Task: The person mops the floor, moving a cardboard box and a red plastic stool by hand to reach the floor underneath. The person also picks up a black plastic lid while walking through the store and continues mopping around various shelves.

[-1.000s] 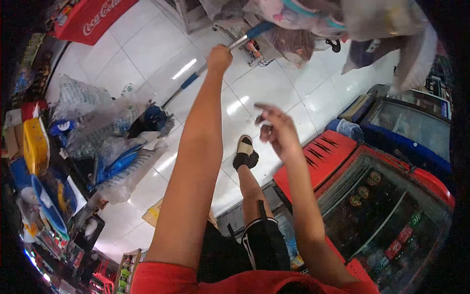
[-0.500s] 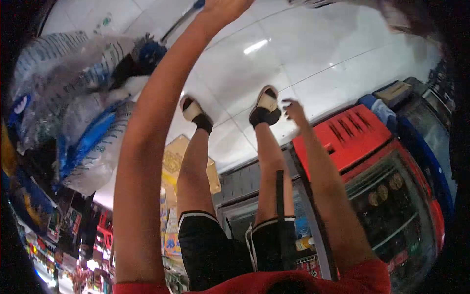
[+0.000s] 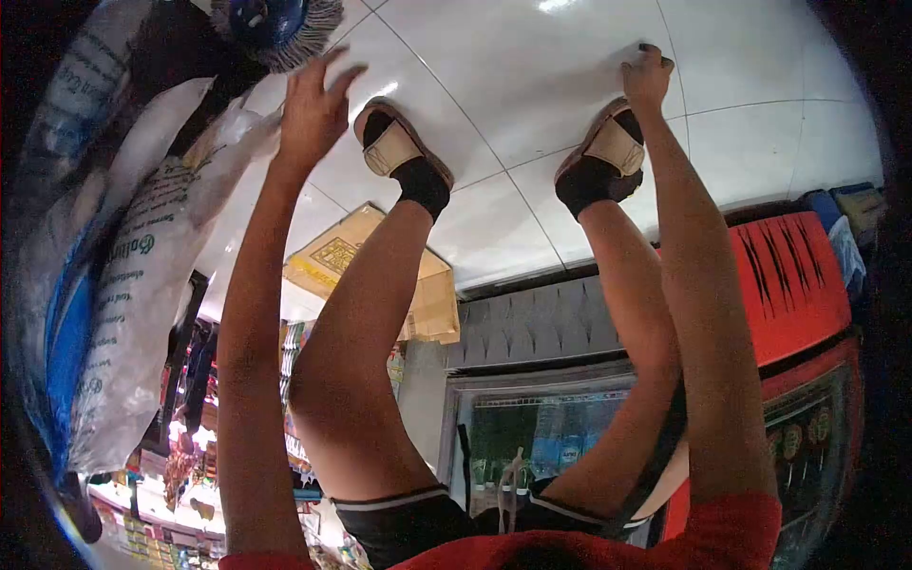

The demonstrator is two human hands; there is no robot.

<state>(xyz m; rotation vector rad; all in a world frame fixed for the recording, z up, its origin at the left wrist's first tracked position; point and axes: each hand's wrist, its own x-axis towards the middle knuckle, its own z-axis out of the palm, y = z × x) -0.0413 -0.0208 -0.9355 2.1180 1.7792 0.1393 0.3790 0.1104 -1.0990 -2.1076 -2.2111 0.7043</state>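
Note:
My left hand (image 3: 313, 104) is raised with its fingers spread and holds nothing. It hovers just below a blue mop head (image 3: 275, 24) and beside a clear printed plastic sack (image 3: 142, 275). My right hand (image 3: 649, 78) reaches down to the white tiled floor (image 3: 532, 85) beside my right sandal (image 3: 608, 152). Its fingers are curled around a small dark object (image 3: 652, 47) that I cannot make out. My left sandal (image 3: 399, 157) stands on the floor between the two hands.
A flattened cardboard box (image 3: 380, 275) lies on the floor behind my feet. A red-topped chest cooler (image 3: 793, 285) stands at the right, with a glass-door drinks fridge (image 3: 532, 437) in the middle behind my legs. Stacked sacks fill the left side.
My view has tipped far down and back between my legs. My left hand let go of the mop handle and opened. My right hand dropped to the floor by my right foot.

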